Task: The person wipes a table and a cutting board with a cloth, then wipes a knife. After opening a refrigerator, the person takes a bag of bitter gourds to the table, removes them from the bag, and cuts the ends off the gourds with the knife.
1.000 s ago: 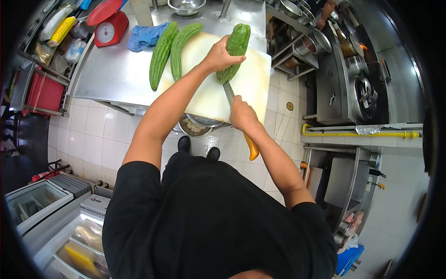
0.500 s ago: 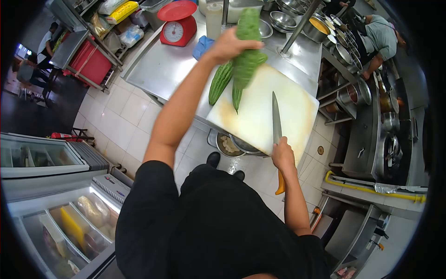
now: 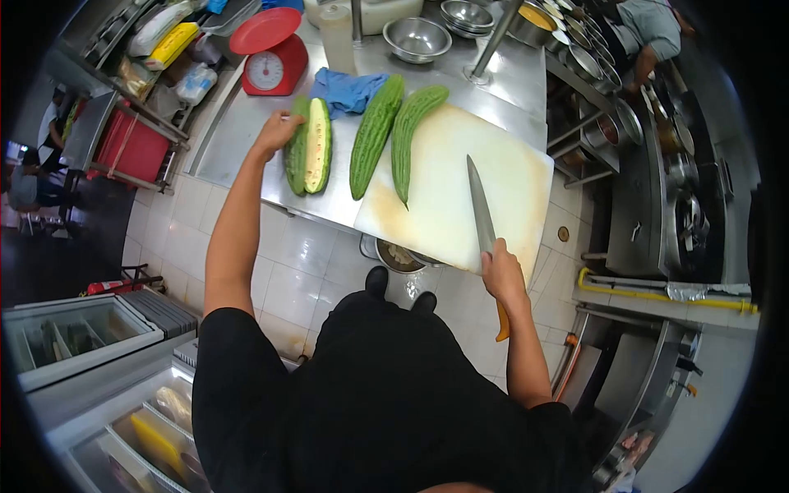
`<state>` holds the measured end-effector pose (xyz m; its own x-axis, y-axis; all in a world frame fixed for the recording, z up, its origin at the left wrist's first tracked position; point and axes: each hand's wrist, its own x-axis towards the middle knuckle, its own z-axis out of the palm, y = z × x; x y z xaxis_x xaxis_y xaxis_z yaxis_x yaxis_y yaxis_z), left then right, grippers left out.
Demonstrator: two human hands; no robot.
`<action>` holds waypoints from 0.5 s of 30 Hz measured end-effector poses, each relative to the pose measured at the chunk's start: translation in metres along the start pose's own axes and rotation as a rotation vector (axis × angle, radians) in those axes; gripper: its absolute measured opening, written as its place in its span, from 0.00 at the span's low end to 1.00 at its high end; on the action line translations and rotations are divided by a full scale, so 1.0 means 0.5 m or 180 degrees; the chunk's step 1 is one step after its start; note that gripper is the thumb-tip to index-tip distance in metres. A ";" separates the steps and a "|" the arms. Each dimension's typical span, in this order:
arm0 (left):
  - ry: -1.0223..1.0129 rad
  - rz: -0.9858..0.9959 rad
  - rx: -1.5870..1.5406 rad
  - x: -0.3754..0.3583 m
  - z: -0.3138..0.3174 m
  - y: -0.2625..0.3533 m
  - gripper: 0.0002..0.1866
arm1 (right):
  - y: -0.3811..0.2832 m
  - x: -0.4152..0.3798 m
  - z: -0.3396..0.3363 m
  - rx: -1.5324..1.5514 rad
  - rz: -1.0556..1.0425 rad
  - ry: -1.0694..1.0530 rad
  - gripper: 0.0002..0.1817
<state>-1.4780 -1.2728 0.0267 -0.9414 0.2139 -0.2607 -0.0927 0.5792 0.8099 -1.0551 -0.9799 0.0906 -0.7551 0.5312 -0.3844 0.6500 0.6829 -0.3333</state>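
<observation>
The left hand (image 3: 277, 131) reaches far out on a straight arm, fingers loosely curled, while the right hand (image 3: 501, 275) is fisted, elbow bent.

Red kitchen scale (image 3: 273, 54) at back of shiny steel surface (image 3: 238, 140). Crumpled blue cloth (image 3: 348, 89) just beside scale. Round steel bowl (image 3: 417, 38) behind cloth, more stacked steel bowls (image 3: 467, 15) near it. Red plastic crate (image 3: 130, 148) on low shelf, left side. Yellow pipe (image 3: 657, 287) along wall, right side. White tiled floor (image 3: 296, 263) below. Glass-top freezer (image 3: 78, 337) at lower left.
</observation>
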 end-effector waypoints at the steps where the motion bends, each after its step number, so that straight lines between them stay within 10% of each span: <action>1: -0.0324 0.0227 0.0326 0.000 -0.018 0.006 0.27 | 0.003 0.000 0.001 0.0040 -0.0049 0.0029 0.13; 3: -0.0688 0.0488 0.0663 0.008 -0.031 -0.005 0.28 | 0.011 -0.002 0.001 0.0142 -0.0056 0.0074 0.13; 8: 0.1001 0.3062 0.1970 -0.065 0.009 0.091 0.28 | 0.042 0.004 0.009 0.0876 0.0013 0.0108 0.12; 12: -0.1357 0.4361 0.2084 -0.176 0.128 0.232 0.32 | 0.039 -0.019 -0.014 0.2269 0.0491 0.0017 0.10; 15: -0.1691 0.5140 0.2793 -0.174 0.238 0.221 0.30 | 0.070 -0.038 -0.008 0.3195 0.0418 0.0208 0.09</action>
<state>-1.3680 -1.1340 0.0763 0.2460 0.9629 0.1113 0.9689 -0.2476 0.0007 -1.0183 -0.9643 0.0898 -0.6561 0.6186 -0.4322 0.4770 -0.1038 -0.8727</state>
